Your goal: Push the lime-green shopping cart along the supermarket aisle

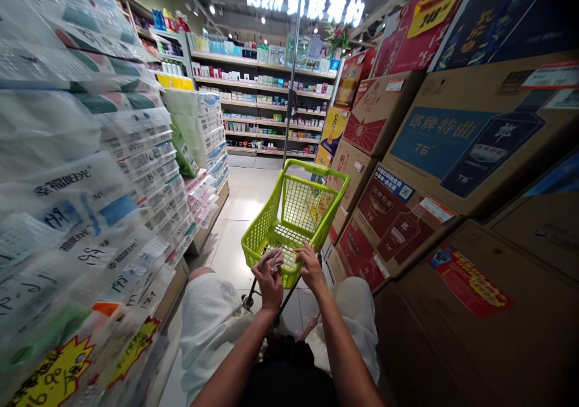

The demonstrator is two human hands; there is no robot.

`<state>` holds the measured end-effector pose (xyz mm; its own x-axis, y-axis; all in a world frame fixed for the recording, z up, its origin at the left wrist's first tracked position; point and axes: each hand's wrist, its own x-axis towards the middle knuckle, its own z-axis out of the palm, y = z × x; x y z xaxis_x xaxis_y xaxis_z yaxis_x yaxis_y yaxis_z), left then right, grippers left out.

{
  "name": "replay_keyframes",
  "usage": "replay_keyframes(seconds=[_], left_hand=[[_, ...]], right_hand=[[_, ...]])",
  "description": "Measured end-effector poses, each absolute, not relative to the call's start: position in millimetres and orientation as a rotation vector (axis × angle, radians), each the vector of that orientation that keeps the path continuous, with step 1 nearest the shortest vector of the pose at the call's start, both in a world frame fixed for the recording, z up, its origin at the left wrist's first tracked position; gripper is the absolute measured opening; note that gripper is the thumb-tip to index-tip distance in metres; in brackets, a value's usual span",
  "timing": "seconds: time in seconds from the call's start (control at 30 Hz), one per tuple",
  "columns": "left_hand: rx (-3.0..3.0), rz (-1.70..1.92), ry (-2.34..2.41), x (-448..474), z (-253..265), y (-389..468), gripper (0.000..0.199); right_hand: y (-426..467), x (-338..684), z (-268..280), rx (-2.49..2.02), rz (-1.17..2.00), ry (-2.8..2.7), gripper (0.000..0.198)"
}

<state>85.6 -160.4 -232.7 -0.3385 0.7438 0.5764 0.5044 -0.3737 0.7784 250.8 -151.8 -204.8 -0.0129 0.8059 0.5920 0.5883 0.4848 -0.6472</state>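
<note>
A lime-green shopping basket with a lattice of holes sits on a dark wheeled cart frame in front of my knees. Its raised handle is at the far side, and I see nothing inside it. My left hand is closed on a crumpled dusty-pink cloth at the basket's near-left rim. Over the near-right rim, my right hand has its fingers curled, gripping the edge. The undersides of the fingers on both hands are hidden.
Wrapped tissue packs are stacked high along the left. Cardboard liquor cartons form a wall close on the right. A tiled aisle floor leads to cosmetics shelves, with a thin metal pole before them.
</note>
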Motion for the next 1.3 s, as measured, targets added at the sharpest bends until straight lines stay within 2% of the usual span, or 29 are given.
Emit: replay_keyframes(seconds=[0.2, 0.47, 0.63, 0.77, 1.0, 1.1, 1.2, 1.3], left_hand=[[1.39, 1.855, 1.795, 45, -221, -117, 0.022], [1.444, 1.855, 1.673, 56, -246, -136, 0.02], [1.409, 1.866, 1.75, 33, -236, -116, 0.02], [1.322, 1.876, 1.845, 19, -229, -107, 0.025], [1.673, 1.849, 1.543, 51, -247, -146, 0.027], [1.574, 1.854, 1.612, 48, -243, -132, 0.024], [1.445, 1.841, 1.713, 44, -232, -117, 0.022], [1.629, 1.745, 1.683, 53, -224, -127, 0.022]], right_hand=[[-166, 228, -197, -1.257, 0.204, -1.804, 0.05], [-183, 162, -195, -1.335, 0.111, -1.823, 0.031], [-178, 154, -201, -1.417, 0.078, -1.764, 0.026], [-178, 159, -203, -1.443, 0.037, -1.708, 0.029], [-178, 189, -203, -1.525, -0.161, -1.534, 0.044], [-172, 209, -202, -1.539, -0.179, -1.499, 0.048], [-168, 222, -201, -1.565, -0.21, -1.486, 0.05], [-167, 221, -202, -1.576, -0.249, -1.51, 0.046]])
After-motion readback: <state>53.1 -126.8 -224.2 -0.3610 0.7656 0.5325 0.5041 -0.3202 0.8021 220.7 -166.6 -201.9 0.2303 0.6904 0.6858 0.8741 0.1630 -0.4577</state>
